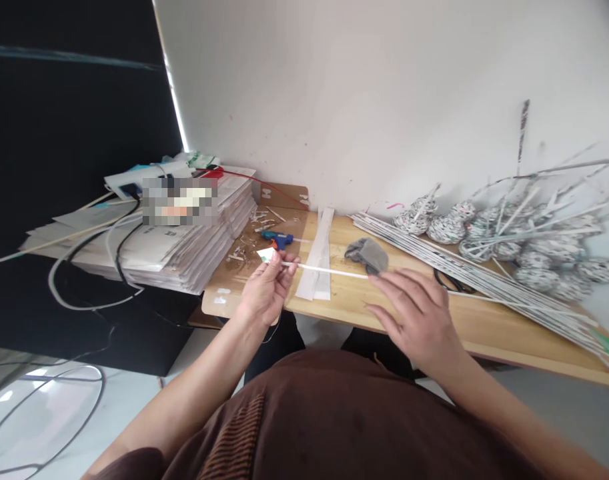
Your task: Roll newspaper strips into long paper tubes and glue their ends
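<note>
A thin white paper stick [329, 270] runs level above the table's front edge. My left hand [270, 283] is closed on its left end, where a wider white paper tip [267, 255] with a green mark sticks out. My right hand [417, 310] is at the stick's right end, fingers apart and stretched out, with the fingertips close to or touching the stick. White paper strips [317, 257] lie crossed behind the stick. A blue glue gun [281, 240] rests on the brown cardboard behind my left hand. A grey cloth [367, 255] lies beyond my right fingertips.
A tall stack of paper sheets [184, 260] with cables on it stands at the left. Long rolled paper sticks [464, 273] lie at the right, before woven paper balls [444, 227] along the wall. Black scissors [451, 281] are partly behind my right hand.
</note>
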The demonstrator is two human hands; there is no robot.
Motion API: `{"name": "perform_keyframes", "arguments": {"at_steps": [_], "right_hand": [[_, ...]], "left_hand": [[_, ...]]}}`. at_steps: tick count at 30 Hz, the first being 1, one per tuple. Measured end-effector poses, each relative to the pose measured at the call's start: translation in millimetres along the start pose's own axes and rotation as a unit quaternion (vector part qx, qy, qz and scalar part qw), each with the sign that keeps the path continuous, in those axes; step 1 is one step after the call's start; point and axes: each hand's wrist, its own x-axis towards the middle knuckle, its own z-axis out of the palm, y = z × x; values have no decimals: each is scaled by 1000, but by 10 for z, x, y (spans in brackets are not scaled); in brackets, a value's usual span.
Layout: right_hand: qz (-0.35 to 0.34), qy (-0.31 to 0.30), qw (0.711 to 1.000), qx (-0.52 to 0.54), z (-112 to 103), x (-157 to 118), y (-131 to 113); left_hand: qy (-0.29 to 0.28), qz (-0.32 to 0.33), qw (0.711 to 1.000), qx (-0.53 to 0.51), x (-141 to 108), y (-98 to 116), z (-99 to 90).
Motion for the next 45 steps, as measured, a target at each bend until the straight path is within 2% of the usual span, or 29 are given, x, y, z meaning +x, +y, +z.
{"name": "perform_keyframes", "arguments": {"at_steps": [2, 4, 7, 9, 10, 11, 14, 15, 16, 17, 18, 19, 20, 22, 24, 25, 27, 29, 31, 32, 34, 36, 37, 38, 39, 40, 43, 44, 45], "right_hand": [[40, -41, 994, -92, 23, -40, 184], [63, -102, 989, -91, 65, -103, 327], [129, -174, 976, 33, 86, -174, 375], [200, -249, 934, 158, 55, -185, 318], [241, -295, 894, 235, 33, -185, 283], [286, -341, 838, 317, 12, -184, 254], [389, -440, 617, 524, -31, -205, 231], [402, -462, 556, 563, -37, -218, 239], [406, -482, 512, 583, -41, -231, 247], [405, -500, 490, 588, -45, -241, 251], [399, -517, 491, 577, -49, -247, 248], [389, -526, 514, 555, -54, -246, 234], [378, -523, 559, 522, -57, -240, 211], [331, -471, 702, 420, -52, -213, 148], [249, -377, 847, 281, -24, -176, 82], [203, -329, 897, 213, 0, -157, 52], [135, -272, 946, 118, 56, -117, 2], [134, -276, 945, 116, 106, -80, -31], [195, -323, 900, 217, 135, -50, -38], [241, -356, 853, 296, 142, -42, -29], [332, -418, 711, 458, 146, -39, 9], [379, -457, 578, 560, 147, -50, 57], [384, -471, 541, 582, 149, -58, 73], [380, -480, 530, 586, 151, -64, 80], [370, -487, 545, 573, 154, -66, 75], [358, -487, 583, 543, 159, -64, 59], [274, -412, 785, 373, 183, -26, -39], [234, -371, 844, 310, 198, -6, -74], [197, -333, 885, 257, 215, 14, -106]], "left_hand": [[-3, -1, 1000, 4, -15, 37, -8], [-2, 0, 1000, 7, -29, 61, -11], [0, 4, 1000, 11, -34, 86, -17], [1, 5, 1000, 15, -30, 101, -27], [1, 5, 1000, 18, -27, 107, -34], [1, 5, 1000, 20, -25, 113, -42], [-11, 2, 1000, 25, -31, 123, -65], [-18, 0, 999, 27, -36, 123, -71], [-27, -4, 999, 28, -40, 123, -75], [-34, -8, 999, 29, -44, 120, -79], [-38, -13, 999, 31, -46, 116, -83], [-38, -15, 999, 32, -46, 110, -87], [-33, -17, 999, 33, -43, 102, -92], [-13, -14, 999, 32, -32, 81, -103], [11, -8, 1000, 28, -25, 57, -111], [20, -6, 999, 25, -24, 47, -114], [27, -5, 999, 18, -30, 36, -113], [21, -2, 1000, 15, -39, 39, -109], [13, -1, 1000, 16, -44, 49, -109], [11, -1, 1000, 16, -44, 54, -111], [11, -7, 1000, 13, -40, 56, -120], [9, -15, 1000, 9, -34, 48, -131], [7, -17, 1000, 9, -30, 41, -137], [5, -18, 1000, 11, -27, 32, -142], [3, -19, 1000, 13, -25, 22, -147], [3, -19, 1000, 18, -23, 12, -150], [3, -30, 999, 31, -21, -18, -156], [0, -35, 999, 33, -22, -27, -155], [-3, -37, 999, 31, -24, -33, -153]]}}
